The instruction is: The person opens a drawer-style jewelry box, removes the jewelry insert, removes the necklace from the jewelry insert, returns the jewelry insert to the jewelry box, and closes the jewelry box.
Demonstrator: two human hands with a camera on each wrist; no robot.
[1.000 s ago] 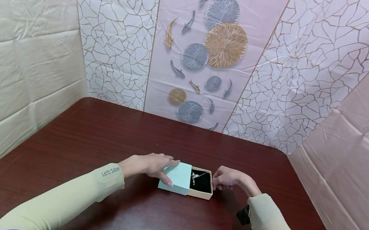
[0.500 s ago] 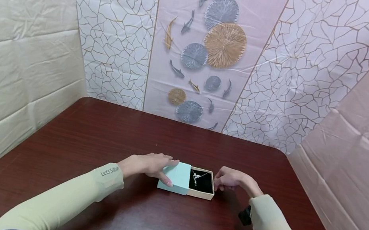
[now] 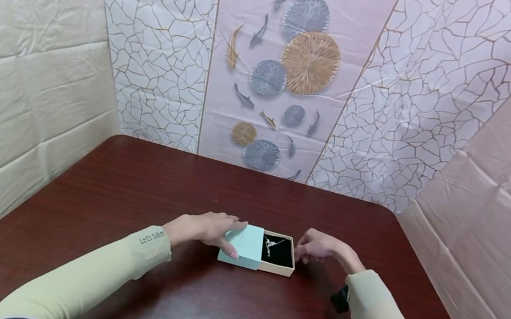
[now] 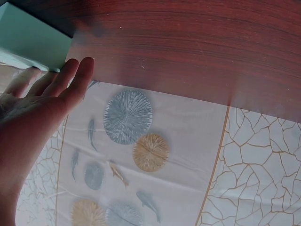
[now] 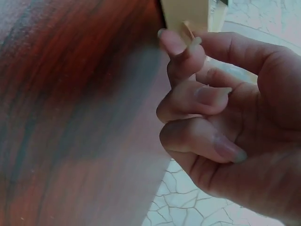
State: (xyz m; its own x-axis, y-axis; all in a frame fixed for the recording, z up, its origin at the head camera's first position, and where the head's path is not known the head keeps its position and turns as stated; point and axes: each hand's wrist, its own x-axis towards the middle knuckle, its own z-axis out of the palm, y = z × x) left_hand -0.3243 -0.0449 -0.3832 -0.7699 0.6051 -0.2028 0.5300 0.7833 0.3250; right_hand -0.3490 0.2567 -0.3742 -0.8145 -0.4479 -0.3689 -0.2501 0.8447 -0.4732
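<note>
1. Between the two hands, a cream tray (image 3: 275,269) sits partly out of a light-blue cover (image 3: 247,244), its exposed end towards the right hand (image 3: 317,247).
2. On the tray's black pad (image 3: 284,254), nearer the left hand (image 3: 216,230) than the right fingers, lies silvery jewellery (image 3: 269,245). It is close to the cover's edge, so it could snag if tray and cover slide against each other.
3. At the tray's end, the right hand pinches a small tan tab (image 5: 188,31). A hard tug could tear this or jerk the tray free, tipping the jewellery out.
4. Well apart from the right, the left hand holds the cover between thumb and fingers. Too loose a grip might let the whole box shift; too firm a squeeze might jam the tray.
5. Counted: one tray, one cover, one pad, one jewellery piece, one visible tab, two hands.
6. Outward: two garment sleeves (image 3: 119,260) behind the hands, one black device (image 3: 340,299) by the right wrist, one table (image 3: 202,307) beneath, and patterned wall covering (image 3: 167,51) beyond.
</note>
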